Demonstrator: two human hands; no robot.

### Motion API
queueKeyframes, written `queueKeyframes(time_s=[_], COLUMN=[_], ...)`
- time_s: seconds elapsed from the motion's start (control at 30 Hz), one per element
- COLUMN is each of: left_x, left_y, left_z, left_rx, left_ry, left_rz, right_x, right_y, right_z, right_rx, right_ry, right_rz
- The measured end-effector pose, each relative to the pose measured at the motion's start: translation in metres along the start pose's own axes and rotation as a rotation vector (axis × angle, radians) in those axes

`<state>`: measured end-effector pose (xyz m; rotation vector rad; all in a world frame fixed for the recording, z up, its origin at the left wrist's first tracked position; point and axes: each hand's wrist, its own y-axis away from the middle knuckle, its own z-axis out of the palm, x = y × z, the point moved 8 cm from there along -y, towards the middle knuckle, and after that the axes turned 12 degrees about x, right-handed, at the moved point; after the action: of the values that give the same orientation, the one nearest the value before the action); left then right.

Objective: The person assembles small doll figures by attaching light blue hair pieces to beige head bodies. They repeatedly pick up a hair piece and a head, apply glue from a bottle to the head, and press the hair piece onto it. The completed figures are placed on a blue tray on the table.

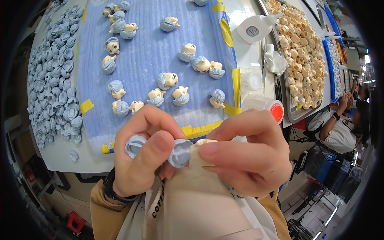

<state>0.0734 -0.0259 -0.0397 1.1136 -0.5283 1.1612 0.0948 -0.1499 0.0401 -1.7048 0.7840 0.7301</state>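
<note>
Between the thumb and fingers of my left hand [146, 150] is a light-blue hollow doll hair piece [180, 153], its inside facing up. A second blue hair piece [135, 145] is tucked in the same hand, nearer the palm. My right hand [254, 150] pinches a cream doll head [196, 154], mostly covered by the fingers. The head and the first hair piece meet edge to edge, or nearly so. Beyond my hands, several doll heads with blue hair [181, 96] lie scattered on a blue padded sheet [148, 60].
Loose blue hair pieces [60, 80] are heaped at the left. On the right, a metal tray [298, 117] holds many cream heads. A white squeeze bottle [256, 29], crumpled white tissue [275, 60] and a red-ended clear container [266, 107] stand between. Another person [340, 126] sits far right.
</note>
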Motion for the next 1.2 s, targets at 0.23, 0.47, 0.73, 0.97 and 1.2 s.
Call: queueKeyframes(time_s=[0.23,0.47,0.73,0.97,1.2], left_x=[-0.001,0.002,-0.004,-0.005,0.016], left_y=[0.0,0.002,0.006,0.002,0.009], left_z=[0.0,0.002,-0.004,0.003,-0.016], left_rx=[-0.01,-0.044,-0.049,-0.047,0.086], left_ry=[-0.053,-0.109,-0.185,-0.215,-0.263], left_rz=[-0.052,-0.021,-0.081,-0.107,0.219], right_x=[-0.001,-0.003,-0.003,-0.003,0.002], right_y=[0.001,0.001,-0.001,0.001,-0.002], right_z=[0.007,0.006,0.009,0.015,0.015], right_rx=[-0.049,-0.049,-0.027,0.058,-0.096], right_ry=[0.056,0.135,0.222,0.404,0.488], right_rz=[-0.05,-0.069,-0.149,-0.269,-0.191])
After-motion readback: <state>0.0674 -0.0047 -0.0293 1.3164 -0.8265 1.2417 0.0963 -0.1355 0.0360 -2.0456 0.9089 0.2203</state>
